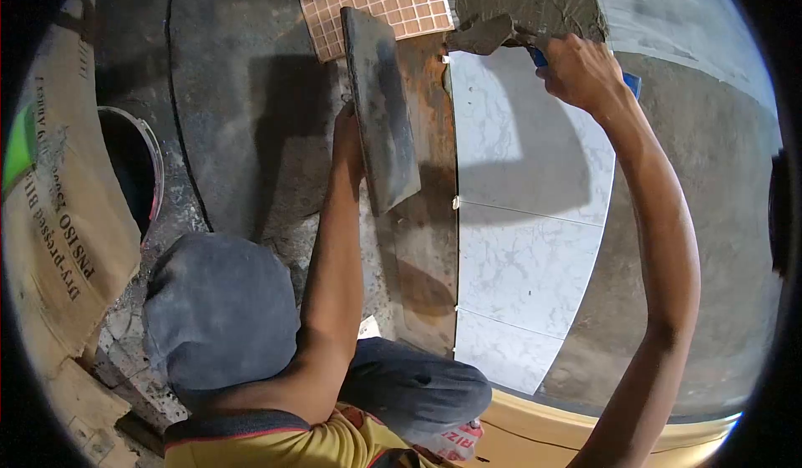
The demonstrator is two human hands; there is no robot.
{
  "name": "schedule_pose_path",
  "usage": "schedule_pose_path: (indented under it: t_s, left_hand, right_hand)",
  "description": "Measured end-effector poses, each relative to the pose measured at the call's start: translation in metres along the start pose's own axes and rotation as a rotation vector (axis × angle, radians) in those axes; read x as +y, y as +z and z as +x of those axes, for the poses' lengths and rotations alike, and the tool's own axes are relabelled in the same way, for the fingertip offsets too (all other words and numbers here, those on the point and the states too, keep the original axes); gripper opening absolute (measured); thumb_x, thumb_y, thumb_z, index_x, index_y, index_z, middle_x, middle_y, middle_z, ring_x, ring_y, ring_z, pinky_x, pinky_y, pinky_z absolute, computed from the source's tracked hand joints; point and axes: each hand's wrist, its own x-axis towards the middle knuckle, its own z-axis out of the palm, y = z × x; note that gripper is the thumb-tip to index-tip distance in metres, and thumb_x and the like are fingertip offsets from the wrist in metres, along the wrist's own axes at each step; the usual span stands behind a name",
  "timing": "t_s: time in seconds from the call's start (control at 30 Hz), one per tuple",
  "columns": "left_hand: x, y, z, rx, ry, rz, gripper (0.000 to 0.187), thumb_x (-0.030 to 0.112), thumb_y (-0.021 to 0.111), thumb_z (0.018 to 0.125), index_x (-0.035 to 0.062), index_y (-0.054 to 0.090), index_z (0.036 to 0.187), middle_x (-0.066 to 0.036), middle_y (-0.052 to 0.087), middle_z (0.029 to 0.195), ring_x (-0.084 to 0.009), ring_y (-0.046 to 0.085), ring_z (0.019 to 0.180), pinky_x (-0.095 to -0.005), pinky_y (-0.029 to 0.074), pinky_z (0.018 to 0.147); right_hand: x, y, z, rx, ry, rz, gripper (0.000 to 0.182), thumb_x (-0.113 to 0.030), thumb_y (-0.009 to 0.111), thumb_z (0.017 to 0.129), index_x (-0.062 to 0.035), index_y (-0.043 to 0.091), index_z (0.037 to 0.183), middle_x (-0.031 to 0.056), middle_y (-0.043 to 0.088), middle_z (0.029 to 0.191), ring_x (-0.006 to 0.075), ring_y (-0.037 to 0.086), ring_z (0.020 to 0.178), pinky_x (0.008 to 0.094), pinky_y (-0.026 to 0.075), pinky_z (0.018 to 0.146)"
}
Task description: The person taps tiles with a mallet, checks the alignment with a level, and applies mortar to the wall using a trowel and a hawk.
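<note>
My left hand (347,125) is closed at the back of a flat dark grey board (380,113), holding it up on edge; most of its fingers are hidden behind the board. In my right hand (581,71) is a trowel with a blue handle (632,83). Its blade (483,37) is coated in grey mortar and lies at the top edge of the uppermost white marbled tile (501,117). Above that tile, a patch of wet mortar (535,0) shows ridged trowel marks.
An orange-brown tile (376,4) with a gridded face stands at the top. A bucket (154,155) and a torn printed carton (71,226) are at left. A dark cable (175,92) crosses the grey surface. My knees (221,313) are in front, and small white spacers (456,203) edge the tiles.
</note>
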Motion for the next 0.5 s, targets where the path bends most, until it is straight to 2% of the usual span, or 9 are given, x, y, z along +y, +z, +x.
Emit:
schedule_pose_path:
  t_s: [0.1, 0.13, 0.27, 0.37, 0.5]
  left_hand:
    - [0.007, 0.002, 0.000, 0.032, -0.025, -0.014, 0.027, 0.024, 0.057, 0.102, 0.0062, 0.067, 0.119, -0.003, 0.067, 0.094, -0.0143, 0.064, 0.077, -0.0334, 0.053, 0.069]
    - [0.021, 0.001, 0.006, 0.079, -0.246, -0.136, 0.027, 0.026, 0.056, 0.103, 0.0067, 0.067, 0.119, -0.003, 0.067, 0.094, -0.0150, 0.064, 0.077, -0.0338, 0.054, 0.069]
    - [0.025, 0.000, 0.003, 0.090, -0.139, -0.177, 0.028, 0.028, 0.056, 0.103, 0.0070, 0.066, 0.120, -0.003, 0.067, 0.095, -0.0155, 0.065, 0.078, -0.0341, 0.054, 0.069]
    - [0.022, 0.000, 0.004, 0.090, -0.129, -0.201, 0.029, 0.029, 0.056, 0.104, 0.0072, 0.066, 0.120, -0.003, 0.067, 0.095, -0.0159, 0.065, 0.079, -0.0343, 0.054, 0.069]
    - [0.021, 0.001, 0.007, 0.085, -0.131, -0.214, 0.030, 0.031, 0.056, 0.104, 0.0076, 0.066, 0.120, -0.003, 0.067, 0.095, -0.0165, 0.065, 0.080, -0.0345, 0.054, 0.070]
  right_hand:
    - [-0.002, 0.004, 0.008, 0.018, -0.014, 0.005, 0.025, -0.020, 0.075, 0.086, -0.0071, 0.072, 0.108, 0.0198, 0.074, 0.091, 0.0393, 0.073, 0.089, 0.0514, 0.057, 0.080]
    - [-0.004, 0.004, 0.011, 0.006, -0.004, 0.001, 0.025, -0.020, 0.075, 0.086, -0.0074, 0.072, 0.108, 0.0199, 0.074, 0.091, 0.0390, 0.073, 0.089, 0.0514, 0.057, 0.080]
    - [-0.009, -0.001, 0.019, -0.067, 0.009, -0.035, 0.026, -0.021, 0.075, 0.085, -0.0074, 0.072, 0.107, 0.0217, 0.074, 0.095, 0.0385, 0.074, 0.092, 0.0508, 0.058, 0.082]
    - [-0.008, -0.005, 0.026, -0.052, -0.038, -0.125, 0.024, -0.018, 0.070, 0.085, -0.0070, 0.073, 0.106, 0.0201, 0.075, 0.100, 0.0371, 0.075, 0.094, 0.0487, 0.060, 0.083]
    - [-0.009, -0.023, 0.049, -0.117, -0.077, -0.224, 0.029, -0.010, 0.066, 0.085, -0.0076, 0.071, 0.114, 0.0188, 0.076, 0.104, 0.0358, 0.075, 0.098, 0.0506, 0.061, 0.085]
